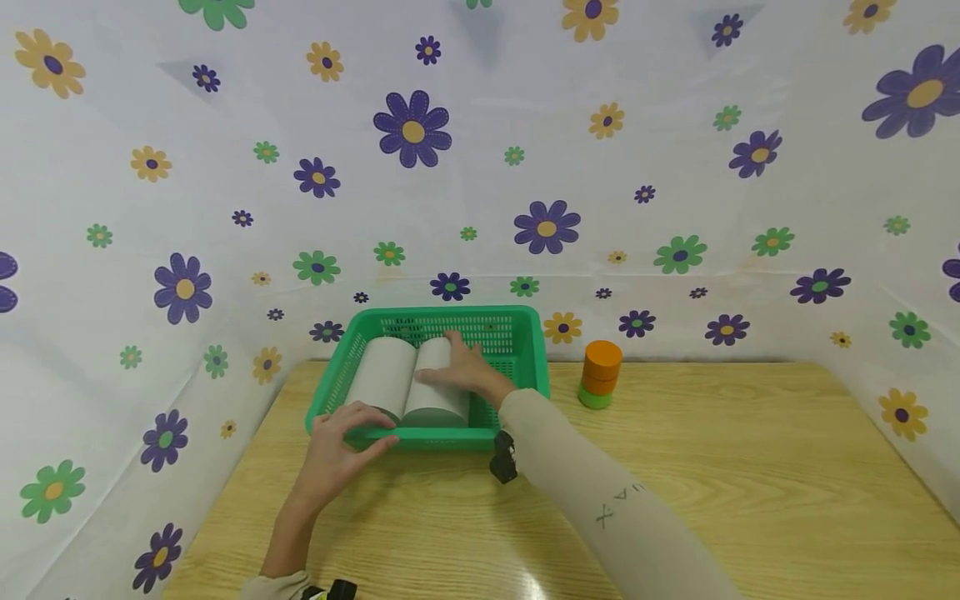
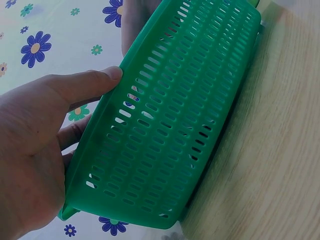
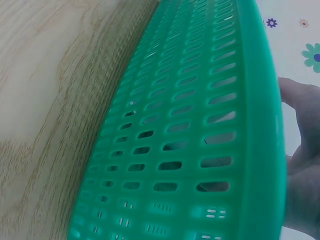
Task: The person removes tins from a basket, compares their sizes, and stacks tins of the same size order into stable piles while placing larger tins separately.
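A green plastic basket [image 1: 431, 439] with slotted sides stands toward the back left of the table. Side by side inside lie two smooth white cylinders, a left cylinder [image 1: 382, 375] and a right cylinder [image 1: 437, 407]. My right hand [image 1: 461, 368] reaches over the front rim and grips the right cylinder from above, thumb on its left and fingers toward its far right side. My left hand [image 1: 337, 446] holds the basket's front rim near the left corner. In the left wrist view the thumb [image 2: 114, 73] presses on the rim, with the other fingers behind the wall.
To the right of the basket stands a small upright stack of orange and green round pieces [image 1: 600, 375]. Behind the wooden table [image 1: 720, 467] hangs a white sheet [image 1: 480, 183] printed with flowers, which also covers both sides.
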Tool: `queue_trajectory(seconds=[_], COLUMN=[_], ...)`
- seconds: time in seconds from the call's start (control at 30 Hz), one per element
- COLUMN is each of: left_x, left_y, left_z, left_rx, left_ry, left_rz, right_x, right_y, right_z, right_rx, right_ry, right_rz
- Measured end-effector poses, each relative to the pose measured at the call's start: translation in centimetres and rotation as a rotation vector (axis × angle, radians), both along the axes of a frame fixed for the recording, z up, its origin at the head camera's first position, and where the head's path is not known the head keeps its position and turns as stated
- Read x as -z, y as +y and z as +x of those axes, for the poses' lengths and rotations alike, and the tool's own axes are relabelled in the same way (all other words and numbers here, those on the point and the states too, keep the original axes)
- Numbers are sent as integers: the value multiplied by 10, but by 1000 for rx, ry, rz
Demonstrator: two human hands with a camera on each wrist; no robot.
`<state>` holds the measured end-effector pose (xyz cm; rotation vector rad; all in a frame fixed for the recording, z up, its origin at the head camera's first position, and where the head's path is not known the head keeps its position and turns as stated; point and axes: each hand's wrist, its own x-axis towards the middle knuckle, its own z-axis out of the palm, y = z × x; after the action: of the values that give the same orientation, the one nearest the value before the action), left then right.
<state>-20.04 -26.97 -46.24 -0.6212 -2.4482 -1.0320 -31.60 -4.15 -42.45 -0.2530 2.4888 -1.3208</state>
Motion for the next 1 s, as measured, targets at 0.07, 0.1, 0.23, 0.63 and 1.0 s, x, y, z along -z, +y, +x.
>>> queue_trajectory(seconds=[0.07, 0.1, 0.23, 0.63, 1.0], left_x=[0, 0, 1, 1, 2], left_y=[0, 0, 1, 1, 1], left_z=[0, -1, -1, -1, -1], left_rx=[2, 2, 2, -1, -2], left_ry=[2, 3, 7, 10, 14], left_rz=[-3, -3, -1, -11, -6], right_x=[5, 8, 11, -3, 0], right_y=[0, 0, 0, 4, 10], right_z=[-6, -8, -10, 8, 3], right_rx=[3, 2, -2, 11, 36], right_ry=[-13, -20, -44, -66, 18], right_rz=[2, 2, -9, -71, -36])
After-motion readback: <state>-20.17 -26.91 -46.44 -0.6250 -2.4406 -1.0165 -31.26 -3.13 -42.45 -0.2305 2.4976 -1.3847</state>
